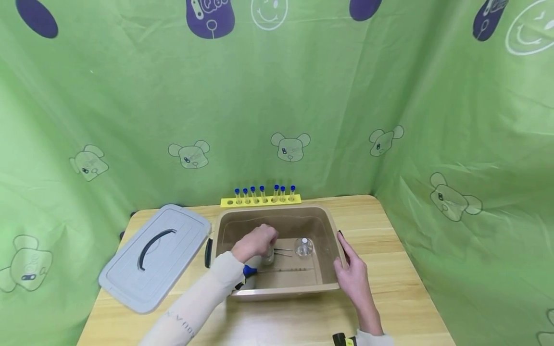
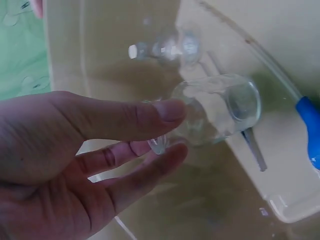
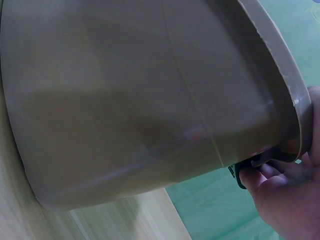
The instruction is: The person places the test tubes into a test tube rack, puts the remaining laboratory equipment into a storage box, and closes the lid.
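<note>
My left hand point(image 1: 259, 239) reaches down into a brown plastic bin point(image 1: 277, 290). In the left wrist view, its thumb and fingers pinch the neck end of a clear glass bottle point(image 2: 220, 107). Below that bottle lie metal tweezers point(image 1: 283, 252), partly hidden by it. A rounded clear glass vessel with a white cap point(image 1: 304, 246) stands in the bin, to the right of the hand. Nearer the front lies a thin tube with a blue rubber bulb point(image 1: 249, 270). At the bin's right end my right hand point(image 1: 354, 270) grips the rim and black handle point(image 3: 242, 175).
To the left lies a grey lid with a black handle point(image 1: 151, 264). Behind the bin is a yellow rack point(image 1: 225, 203) holding several blue-capped tubes point(image 1: 261, 193). The wooden table point(image 1: 381, 288) is enclosed by a green curtain point(image 1: 329, 86).
</note>
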`<control>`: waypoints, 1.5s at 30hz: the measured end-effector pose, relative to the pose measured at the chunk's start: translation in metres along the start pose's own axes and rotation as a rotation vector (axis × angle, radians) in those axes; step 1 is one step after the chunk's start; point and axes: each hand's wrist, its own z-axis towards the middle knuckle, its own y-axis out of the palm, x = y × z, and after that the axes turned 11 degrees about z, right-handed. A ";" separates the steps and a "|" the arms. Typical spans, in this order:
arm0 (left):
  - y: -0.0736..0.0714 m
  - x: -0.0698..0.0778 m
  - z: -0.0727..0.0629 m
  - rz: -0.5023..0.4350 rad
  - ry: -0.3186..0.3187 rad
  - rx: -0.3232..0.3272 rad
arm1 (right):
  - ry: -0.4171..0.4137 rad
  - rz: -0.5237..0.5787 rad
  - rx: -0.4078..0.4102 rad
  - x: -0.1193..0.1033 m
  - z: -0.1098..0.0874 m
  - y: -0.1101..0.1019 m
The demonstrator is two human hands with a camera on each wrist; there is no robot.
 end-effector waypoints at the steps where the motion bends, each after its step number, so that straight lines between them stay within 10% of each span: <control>1: 0.003 0.001 0.001 0.011 -0.004 -0.005 | -0.004 -0.003 0.000 0.000 0.000 0.000; 32: 0.020 0.002 0.010 0.027 -0.019 -0.141 | -0.005 -0.005 0.000 -0.002 -0.001 0.001; 45: -0.019 -0.013 -0.010 -0.061 0.012 -0.063 | -0.006 -0.008 0.001 -0.002 0.000 0.001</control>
